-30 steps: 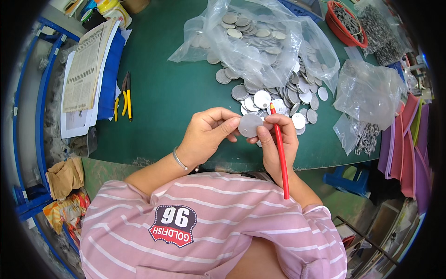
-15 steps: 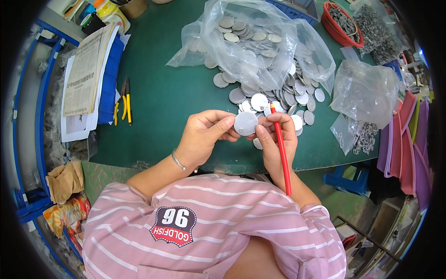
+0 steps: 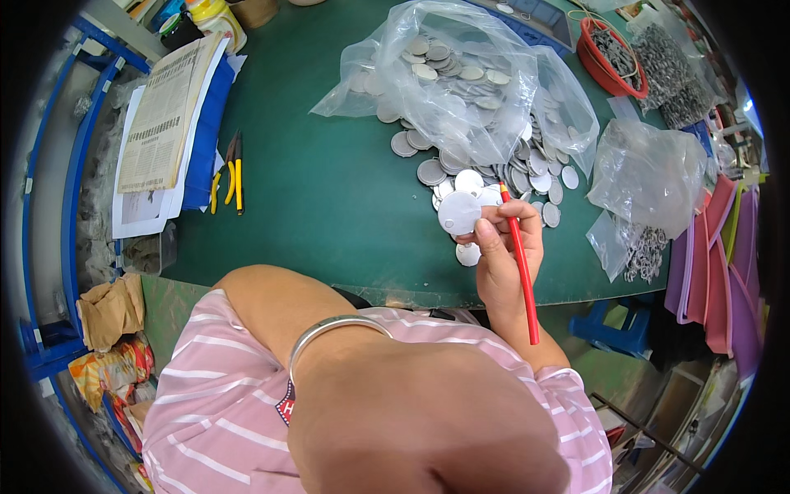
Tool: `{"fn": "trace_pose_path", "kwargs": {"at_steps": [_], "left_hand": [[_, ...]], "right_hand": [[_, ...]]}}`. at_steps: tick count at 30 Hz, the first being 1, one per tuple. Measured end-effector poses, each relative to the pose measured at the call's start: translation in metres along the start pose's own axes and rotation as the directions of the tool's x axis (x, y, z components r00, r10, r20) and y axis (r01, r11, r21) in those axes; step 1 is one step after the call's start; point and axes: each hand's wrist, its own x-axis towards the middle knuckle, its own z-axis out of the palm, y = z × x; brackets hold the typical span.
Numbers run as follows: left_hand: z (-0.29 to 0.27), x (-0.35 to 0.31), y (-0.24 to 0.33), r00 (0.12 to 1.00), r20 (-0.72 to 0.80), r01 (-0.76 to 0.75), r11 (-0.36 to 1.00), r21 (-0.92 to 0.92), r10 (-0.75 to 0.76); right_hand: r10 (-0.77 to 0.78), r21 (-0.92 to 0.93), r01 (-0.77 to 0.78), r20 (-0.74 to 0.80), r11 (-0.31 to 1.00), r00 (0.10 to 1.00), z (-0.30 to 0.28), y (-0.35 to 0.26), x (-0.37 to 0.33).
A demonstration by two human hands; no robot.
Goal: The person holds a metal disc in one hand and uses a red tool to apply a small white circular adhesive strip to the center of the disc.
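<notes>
My right hand (image 3: 504, 259) pinches a flat, round, silver-grey metal disc (image 3: 458, 212) between thumb and fingers. A small ring mark shows near the disc's lower left edge. In the same hand lies a long red pen-like tool (image 3: 522, 262) with a yellow band near its dark tip, slanting down toward my forearm. Wearing a silver bangle (image 3: 329, 325), my left hand (image 3: 428, 403) is raised very close to the camera, large and blurred; its fingers are not visible. Past my right hand, many similar discs (image 3: 518, 169) lie heaped, spilling from a clear plastic bag (image 3: 461, 107).
On the left of the green table (image 3: 304, 206) are yellow-handled pliers (image 3: 234, 177) and a blue tray (image 3: 206, 136) under papers. A red basket (image 3: 607, 58) of small metal parts stands at the far right. Another clear bag (image 3: 646, 165) lies near metal clasps (image 3: 648, 251).
My left hand has let go of the disc and risen toward the camera. My right hand keeps the disc and the red tool, now slightly farther right in the picture.
</notes>
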Motion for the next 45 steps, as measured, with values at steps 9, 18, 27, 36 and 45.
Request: {"fn": "trace_pose_path", "kwargs": {"at_steps": [9,18,27,36,45], "left_hand": [[0.002,0.002,0.008,0.999,-0.031,-0.007,0.996,0.092,0.010],[-0.062,-0.047,-0.038,0.324,-0.939,0.569,0.817,0.095,-0.117],[-0.083,-0.058,-0.057,0.297,-0.937,0.426,0.904,-0.041,-0.183],[-0.130,-0.067,-0.035,0.293,-0.955,0.806,0.551,0.217,-0.053],[-0.166,-0.106,-0.096,0.493,-0.833,0.857,-0.304,0.416,0.251]], "right_hand": [[-0.072,-0.062,0.073,0.015,0.995,0.997,-0.004,-0.008,0.004],[-0.591,-0.453,0.668,0.322,0.590,0.740,-0.011,-0.014,0.025],[-0.501,-0.422,0.585,0.301,0.693,0.811,-0.009,-0.008,0.025],[-0.355,-0.436,0.353,0.079,0.828,0.931,-0.035,-0.022,0.014],[-0.280,-0.390,0.311,0.136,0.867,0.950,-0.026,-0.012,0.010]]}}
